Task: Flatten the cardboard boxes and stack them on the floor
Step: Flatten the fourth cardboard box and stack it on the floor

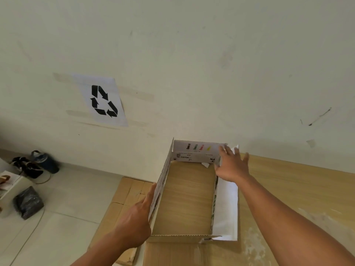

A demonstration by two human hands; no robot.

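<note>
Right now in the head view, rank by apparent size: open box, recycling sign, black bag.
Open box, recycling sign, black bag. Clear gaps on screen; the box sits nearest the camera, so true sizes stay unsure.

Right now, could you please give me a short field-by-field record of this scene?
box: white printed box standing on the wooden table, top open, wood grain visible through its bottom
left hand: left hand, straight fingers pressed flat against the box's left outer wall
right hand: right hand, fingers spread, at the box's far right corner
stack: flattened brown cardboard lying on the floor, left of the table
wall: recycling sign
progress: this box not yet flattened
</note>
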